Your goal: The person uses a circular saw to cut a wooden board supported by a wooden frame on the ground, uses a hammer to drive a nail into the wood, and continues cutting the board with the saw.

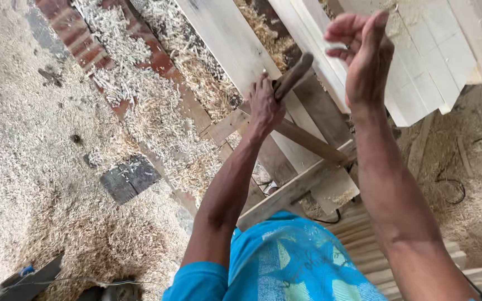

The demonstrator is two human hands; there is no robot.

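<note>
Shirt: bright blue cloth (pixel 285 262) fills the bottom of our view, closest to the camera, with both our bare forearms reaching up from it.
Tool: a dark brown wooden handle (pixel 292 76) slants up to the right, over the pale plank near the middle of the view; its working end is hidden.
Left hand: our left hand (pixel 264 106) is clamped around the lower end of the handle, fingers wrapped tight.
Right hand: our right hand (pixel 361 53) hovers well above the boards, palm side on, fingers loosely curled and apart, gripping nothing.
Plank: a long pale plank (pixel 224 39) runs diagonally beneath the left hand.
Frame: rough brown battens (pixel 294 189) cross under the plank, forming a support.
Stacked boards: pale sawn boards (pixel 447 50) lie side by side at upper right, behind the right hand.
Floor: wood shavings (pixel 34 167) cover the ground to the left, with a strip of red brick (pixel 82 47) and a dark slab (pixel 130 178) showing through.
Cable: a black cable (pixel 453 192) loops over the shavings at right.
</note>
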